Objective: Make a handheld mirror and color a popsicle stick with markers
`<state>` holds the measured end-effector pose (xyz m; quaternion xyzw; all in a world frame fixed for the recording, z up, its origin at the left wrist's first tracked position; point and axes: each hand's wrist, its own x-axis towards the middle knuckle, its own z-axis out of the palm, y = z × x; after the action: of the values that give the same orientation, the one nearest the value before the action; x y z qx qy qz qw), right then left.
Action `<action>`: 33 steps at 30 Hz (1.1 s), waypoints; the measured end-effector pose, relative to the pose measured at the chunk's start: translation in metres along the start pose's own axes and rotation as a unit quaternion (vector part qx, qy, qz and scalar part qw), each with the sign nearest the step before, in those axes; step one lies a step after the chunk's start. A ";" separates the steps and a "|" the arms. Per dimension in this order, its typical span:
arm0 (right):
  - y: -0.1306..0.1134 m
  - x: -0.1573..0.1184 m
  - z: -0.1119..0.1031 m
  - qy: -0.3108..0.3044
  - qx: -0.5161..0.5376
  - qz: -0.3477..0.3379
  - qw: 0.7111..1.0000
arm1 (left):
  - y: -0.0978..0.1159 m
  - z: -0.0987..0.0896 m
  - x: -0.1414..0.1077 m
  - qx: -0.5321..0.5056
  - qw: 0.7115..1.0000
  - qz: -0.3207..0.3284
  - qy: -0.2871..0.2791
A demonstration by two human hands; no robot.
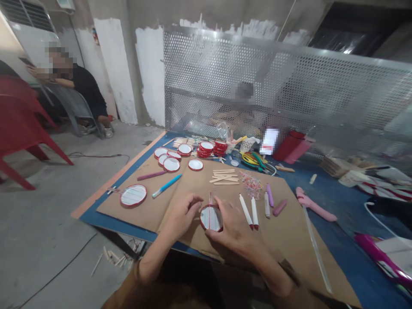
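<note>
Cardboard [273,231], near edge: fingers curled, my left hand [183,213] and right hand [233,227] clasp a red-rimmed disc [211,218], stick [210,198] pointing away.

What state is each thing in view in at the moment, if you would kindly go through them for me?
Left hand: curled at the held disc's rim
Right hand: fingers spread over the held disc's edge
Held disc: raised off the cardboard, stick across its face
Handled disc: lying flat, handle attached
Stacked discs: piled, red rims showing
Craft sticks: lying loose on the cardboard
Co-worker: seated, arm raised
</note>
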<state>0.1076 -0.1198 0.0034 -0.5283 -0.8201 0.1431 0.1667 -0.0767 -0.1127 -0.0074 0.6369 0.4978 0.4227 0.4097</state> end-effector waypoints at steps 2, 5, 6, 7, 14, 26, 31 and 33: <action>0.002 0.000 -0.006 -0.014 0.029 -0.006 0.999 | 0.003 -0.001 -0.001 0.005 1.000 0.011 0.001; 0.014 0.000 -0.020 -0.033 0.101 -0.004 0.994 | 0.001 0.000 -0.001 -0.022 1.000 0.017 0.004; 0.021 0.000 -0.026 -0.029 0.115 0.003 0.993 | -0.002 0.000 -0.001 -0.035 0.999 0.014 0.008; 0.028 0.000 -0.032 -0.019 0.118 0.013 0.993 | -0.005 0.001 -0.001 -0.047 0.999 0.010 0.014; 0.064 0.013 -0.060 0.036 -0.035 0.080 0.996 | -0.012 0.002 -0.002 -0.049 0.996 -0.011 0.067; 0.112 0.132 -0.071 0.018 -0.053 0.080 0.995 | -0.004 0.001 -0.004 -0.021 0.999 -0.037 0.018; 0.129 0.188 -0.057 0.018 -0.064 0.066 0.996 | -0.009 0.002 -0.006 -0.037 0.998 -0.041 0.025; 0.128 0.209 -0.050 0.036 -0.060 0.049 0.996 | -0.009 0.003 -0.007 -0.044 0.998 -0.042 0.027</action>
<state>0.1535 0.1254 0.0216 -0.5819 -0.7937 0.0829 0.1568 -0.0776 -0.1178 -0.0178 0.5851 0.5160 0.4439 0.4408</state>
